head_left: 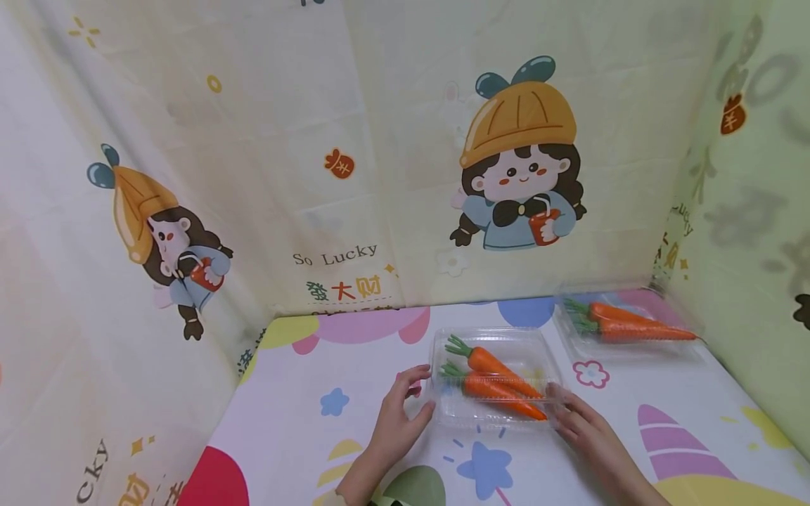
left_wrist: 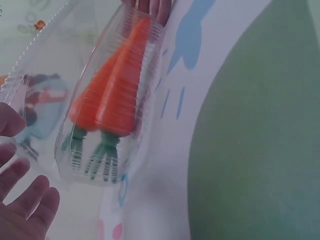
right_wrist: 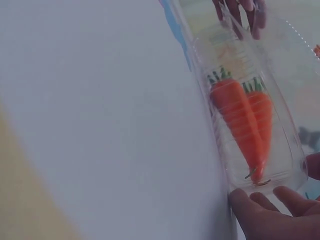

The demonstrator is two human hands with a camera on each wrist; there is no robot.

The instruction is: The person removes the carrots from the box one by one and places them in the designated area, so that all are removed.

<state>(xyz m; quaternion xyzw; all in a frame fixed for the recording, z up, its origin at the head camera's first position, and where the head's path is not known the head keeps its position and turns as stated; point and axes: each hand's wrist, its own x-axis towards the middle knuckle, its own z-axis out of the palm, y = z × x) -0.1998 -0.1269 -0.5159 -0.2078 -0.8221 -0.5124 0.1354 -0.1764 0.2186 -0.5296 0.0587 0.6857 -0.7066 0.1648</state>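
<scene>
clear, ridged plastic box (head_left: 465, 417) holding two orange, green-topped carrots (head_left: 492, 389).

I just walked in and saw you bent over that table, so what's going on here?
A person has both hands at a clear container with two carrots in it, on a patterned table. The right hand holds the container's right end; the left hand is at its left end, fingers spread. A second clear container, also with two carrots in it, sits at the back right.
</scene>
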